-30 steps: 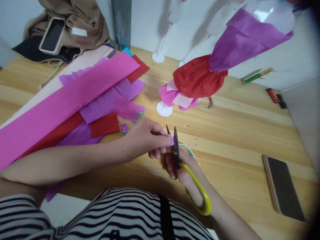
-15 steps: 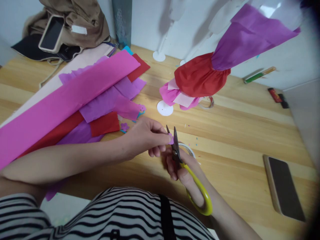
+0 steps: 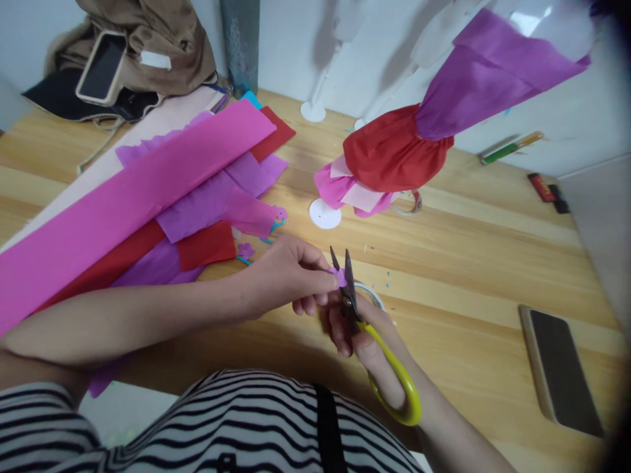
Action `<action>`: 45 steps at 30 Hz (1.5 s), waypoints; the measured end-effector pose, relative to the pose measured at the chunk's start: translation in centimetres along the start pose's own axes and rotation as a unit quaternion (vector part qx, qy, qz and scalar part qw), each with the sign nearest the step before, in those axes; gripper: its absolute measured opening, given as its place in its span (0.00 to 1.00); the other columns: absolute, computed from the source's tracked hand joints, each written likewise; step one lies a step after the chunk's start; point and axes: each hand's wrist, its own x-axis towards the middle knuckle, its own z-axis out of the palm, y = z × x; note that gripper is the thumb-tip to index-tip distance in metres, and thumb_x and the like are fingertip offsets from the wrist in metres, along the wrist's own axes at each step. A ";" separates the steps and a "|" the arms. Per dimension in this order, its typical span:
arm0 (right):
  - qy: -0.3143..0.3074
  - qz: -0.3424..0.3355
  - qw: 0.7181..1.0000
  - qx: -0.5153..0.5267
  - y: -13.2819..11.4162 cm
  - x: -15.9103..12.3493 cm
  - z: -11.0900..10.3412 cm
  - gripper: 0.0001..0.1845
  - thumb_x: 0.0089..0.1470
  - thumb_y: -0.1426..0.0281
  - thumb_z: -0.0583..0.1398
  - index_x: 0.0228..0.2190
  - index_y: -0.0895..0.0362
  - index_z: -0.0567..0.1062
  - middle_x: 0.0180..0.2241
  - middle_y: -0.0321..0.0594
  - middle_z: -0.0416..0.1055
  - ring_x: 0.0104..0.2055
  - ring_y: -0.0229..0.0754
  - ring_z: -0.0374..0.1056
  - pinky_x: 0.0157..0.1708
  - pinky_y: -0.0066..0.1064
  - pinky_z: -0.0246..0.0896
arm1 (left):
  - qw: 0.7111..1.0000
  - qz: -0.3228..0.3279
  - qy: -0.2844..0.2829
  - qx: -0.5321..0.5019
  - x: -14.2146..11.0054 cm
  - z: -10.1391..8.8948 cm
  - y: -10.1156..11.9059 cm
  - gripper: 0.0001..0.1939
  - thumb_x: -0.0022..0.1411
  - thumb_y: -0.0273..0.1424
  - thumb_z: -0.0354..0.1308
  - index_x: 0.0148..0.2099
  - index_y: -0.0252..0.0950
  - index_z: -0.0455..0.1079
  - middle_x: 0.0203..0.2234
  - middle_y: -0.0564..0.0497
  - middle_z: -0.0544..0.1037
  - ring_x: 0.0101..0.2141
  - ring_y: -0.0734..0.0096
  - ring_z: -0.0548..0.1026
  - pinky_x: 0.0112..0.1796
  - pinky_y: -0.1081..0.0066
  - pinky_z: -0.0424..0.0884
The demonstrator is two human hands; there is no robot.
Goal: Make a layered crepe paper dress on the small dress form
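Note:
My left hand pinches a small purple paper piece between thumb and fingertips. In my right hand is a pair of scissors with yellow handles, my thumb through one loop. The dark blades stand slightly apart, with the paper piece at them. Behind my right hand a roll of tape lies partly hidden. Left of my left hand lies a small purple paper flower. Beyond my hands stands a figure dressed in paper, with a red skirt, a purple top and a white round base.
Pink, purple and red paper strips pile up on the left. A phone lies at the right, a second phone on a brown bag at the back left. A green pencil-like stick rests near the wall. Tiny scraps dot the wooden table.
My hands and the scissors have shifted very slightly to the right. A bit more of the purple paper piece shows at the blades. The other things stay in place.

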 end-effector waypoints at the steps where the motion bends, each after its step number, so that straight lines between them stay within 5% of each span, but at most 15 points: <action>1: 0.000 -0.002 1.000 0.002 0.0 0.0 0.0 0.34 0.59 0.39 0.46 0.49 0.51 0.68 0.23 0.33 0.60 0.23 0.41 0.53 0.26 0.36 0.49 | 1.000 -0.001 -0.004 0.000 0.0 0.0 0.0 0.10 0.52 0.24 0.58 0.19 0.32 0.67 0.14 0.56 0.71 0.13 0.81 0.68 0.16 0.81 0.64; 45: 0.002 -0.036 0.999 -0.017 0.1 0.0 0.1 0.33 0.61 0.41 0.45 0.41 0.54 0.71 0.18 0.32 0.60 0.24 0.42 0.55 0.27 0.36 0.51 | 0.997 -0.021 -0.048 0.048 0.0 0.3 -0.4 0.14 0.56 0.26 0.58 0.19 0.34 0.65 0.12 0.58 0.68 0.14 0.81 0.67 0.17 0.81 0.62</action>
